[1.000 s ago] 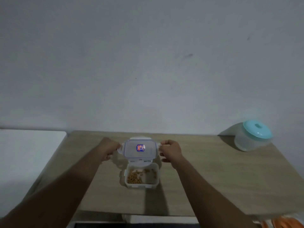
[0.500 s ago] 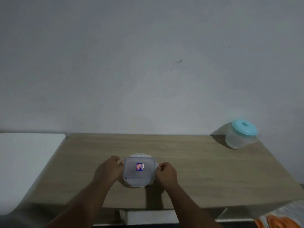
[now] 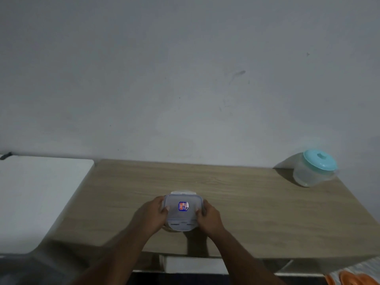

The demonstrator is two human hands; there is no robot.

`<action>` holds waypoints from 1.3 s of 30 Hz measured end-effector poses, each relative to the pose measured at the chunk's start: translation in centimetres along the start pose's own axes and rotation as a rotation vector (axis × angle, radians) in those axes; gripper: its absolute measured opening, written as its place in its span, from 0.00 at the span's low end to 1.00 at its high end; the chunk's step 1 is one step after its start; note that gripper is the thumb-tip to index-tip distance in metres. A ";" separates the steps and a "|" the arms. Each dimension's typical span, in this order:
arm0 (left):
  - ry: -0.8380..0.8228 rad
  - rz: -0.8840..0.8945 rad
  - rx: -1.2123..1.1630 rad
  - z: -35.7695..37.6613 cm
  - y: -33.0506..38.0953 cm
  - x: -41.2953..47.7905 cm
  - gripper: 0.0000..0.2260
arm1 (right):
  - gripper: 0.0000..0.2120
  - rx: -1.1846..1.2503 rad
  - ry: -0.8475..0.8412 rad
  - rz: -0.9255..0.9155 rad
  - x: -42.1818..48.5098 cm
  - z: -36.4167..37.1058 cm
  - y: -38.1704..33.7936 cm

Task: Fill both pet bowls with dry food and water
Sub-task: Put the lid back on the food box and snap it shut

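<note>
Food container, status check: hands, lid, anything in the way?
Left hand and right hand grip the food container by its sides. Lid on top. Teal-lidded tub far right, clear of it.

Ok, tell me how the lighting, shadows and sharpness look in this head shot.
Head view: dim, flat, greyish light with no glare; the round tub with the teal lid casts a shadow left onto the wall and the wooden table; the clip-lid container between both hands shadows the table in front of it; the forearms and bottom edge are soft, and the table edges bow from wide-angle distortion.
</note>
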State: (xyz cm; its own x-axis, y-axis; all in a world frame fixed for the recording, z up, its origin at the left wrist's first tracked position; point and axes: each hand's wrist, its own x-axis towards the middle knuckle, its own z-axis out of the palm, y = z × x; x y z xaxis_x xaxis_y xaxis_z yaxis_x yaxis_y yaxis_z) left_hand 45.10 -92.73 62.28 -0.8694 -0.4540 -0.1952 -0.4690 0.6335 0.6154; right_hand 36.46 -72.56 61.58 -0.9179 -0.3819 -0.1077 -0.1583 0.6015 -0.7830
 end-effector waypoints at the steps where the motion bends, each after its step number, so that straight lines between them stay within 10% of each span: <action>1: 0.003 0.011 -0.007 0.1 0.1 0.0 0.18 | 0.15 0.010 0.000 0.003 0.1 0.1 0.0; 9: -0.019 0.009 -0.082 1.8 -0.4 1.2 0.19 | 0.10 0.186 0.022 0.068 0.2 1.6 0.6; 14: -0.133 0.090 0.184 -0.6 -0.3 2.3 0.58 | 0.51 -0.148 -0.103 -0.052 1.0 -1.2 0.4; 18: -0.246 0.368 0.506 -2.7 0.3 3.0 0.66 | 0.66 -0.455 -0.266 -0.288 1.8 -3.3 -1.2; 39: -0.371 0.353 0.489 -2.4 0.1 4.1 0.62 | 0.61 -0.619 -0.403 -0.304 4.0 -2.0 -2.5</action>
State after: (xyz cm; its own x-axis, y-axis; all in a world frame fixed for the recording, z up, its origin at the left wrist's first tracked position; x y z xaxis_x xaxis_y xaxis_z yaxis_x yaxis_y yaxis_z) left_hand 41.88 -96.00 63.33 -0.9374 0.0186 -0.3479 -0.0899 0.9519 0.2931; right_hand 32.45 -74.15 64.36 -0.6187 -0.7449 -0.2497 -0.6626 0.6655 -0.3437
